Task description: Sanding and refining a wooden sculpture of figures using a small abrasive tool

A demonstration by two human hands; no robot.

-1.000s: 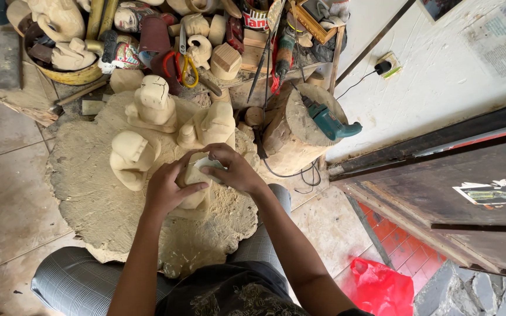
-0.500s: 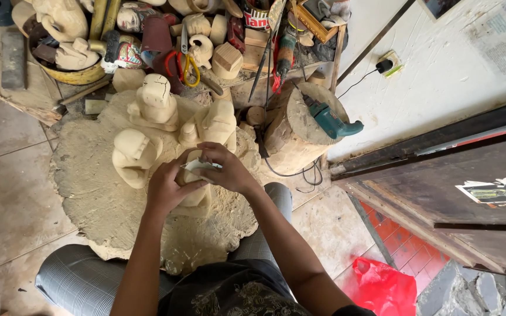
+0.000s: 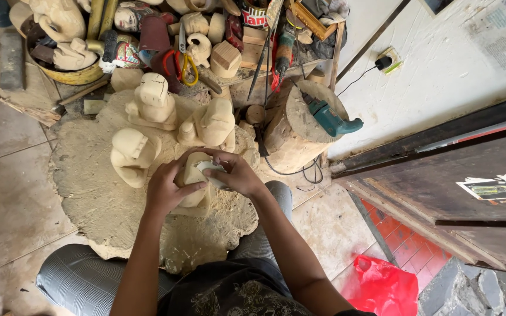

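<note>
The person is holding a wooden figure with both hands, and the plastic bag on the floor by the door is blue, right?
Not quite. The head view shows both hands, left and right, on the pale wooden figure, but the plastic bag on the floor is red, not blue.

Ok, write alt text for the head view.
Seen from above, a seated person's left hand steadies a pale wooden carving while the right hand presses a small white piece to it. Three similar unfinished figures stand beyond on a sawdust-covered slab.
</note>
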